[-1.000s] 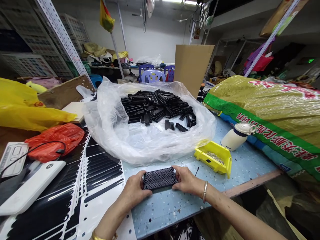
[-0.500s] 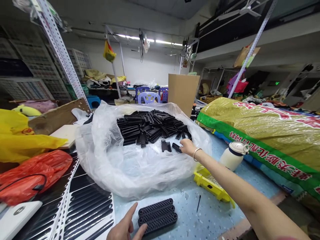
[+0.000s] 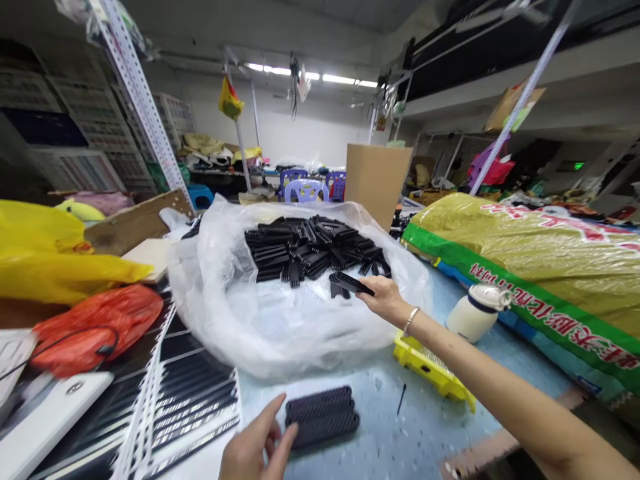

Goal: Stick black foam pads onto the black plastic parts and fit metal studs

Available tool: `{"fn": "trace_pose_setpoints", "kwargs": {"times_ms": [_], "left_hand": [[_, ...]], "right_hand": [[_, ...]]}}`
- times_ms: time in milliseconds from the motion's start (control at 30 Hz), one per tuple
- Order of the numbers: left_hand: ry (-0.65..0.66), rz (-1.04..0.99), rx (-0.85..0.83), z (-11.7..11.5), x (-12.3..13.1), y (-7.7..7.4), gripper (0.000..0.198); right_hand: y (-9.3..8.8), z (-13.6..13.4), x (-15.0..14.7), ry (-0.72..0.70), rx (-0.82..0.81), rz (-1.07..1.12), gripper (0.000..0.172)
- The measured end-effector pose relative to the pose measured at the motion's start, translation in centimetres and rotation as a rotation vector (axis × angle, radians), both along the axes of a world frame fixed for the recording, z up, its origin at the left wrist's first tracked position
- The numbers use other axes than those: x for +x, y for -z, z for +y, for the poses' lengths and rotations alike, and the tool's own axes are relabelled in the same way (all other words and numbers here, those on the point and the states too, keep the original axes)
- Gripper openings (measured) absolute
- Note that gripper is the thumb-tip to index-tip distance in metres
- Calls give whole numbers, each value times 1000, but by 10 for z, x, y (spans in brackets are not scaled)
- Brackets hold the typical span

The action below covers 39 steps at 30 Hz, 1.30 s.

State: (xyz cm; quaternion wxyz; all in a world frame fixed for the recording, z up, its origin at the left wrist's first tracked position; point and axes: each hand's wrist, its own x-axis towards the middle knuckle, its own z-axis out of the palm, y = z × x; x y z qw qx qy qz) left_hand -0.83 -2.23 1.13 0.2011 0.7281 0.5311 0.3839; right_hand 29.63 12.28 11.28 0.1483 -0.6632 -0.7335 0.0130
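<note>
Two hands are showing in the head view I am monitoring. The right hand (image 3: 385, 300) is partly closed, pinching a black ribbed plastic part (image 3: 353, 284) by one end and holding it over a clear plastic bag (image 3: 215, 320). A small black comb-shaped piece (image 3: 339, 288) is lying just under that part, and a heap of similar black parts (image 3: 310, 250) is filling the middle of the bag. The left hand (image 3: 250, 443) is open with its fingers spread, just beside a row of three black lattice bars (image 3: 323, 417) near the front edge of the speckled blue counter (image 3: 380, 427); I cannot tell whether it is touching them.

Along the counter's right side, a yellow bin (image 3: 430, 373) is sitting under the right forearm, with a white bottle (image 3: 477, 312) beyond it and a green-and-yellow sack (image 3: 525, 267) lying along the far edge. Sheets printed with black strips (image 3: 195, 393) are lying at the left, beside a red plastic bag (image 3: 95, 330).
</note>
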Motion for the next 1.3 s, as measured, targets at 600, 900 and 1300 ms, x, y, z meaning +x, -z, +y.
{"fn": "trace_pose_setpoints", "kwargs": {"times_ms": [600,900,1300], "left_hand": [[8,367,-482,-56,19,-3,8],[20,438,-338,-45,21,10,11],[-14,270,-315,-32,4,21,15]], "right_hand": [[98,-196,-43,-423,16,104,22],[121,-198,-37,-216,-108,87,17],[79,-169,-16,-299,39,282,16]]}}
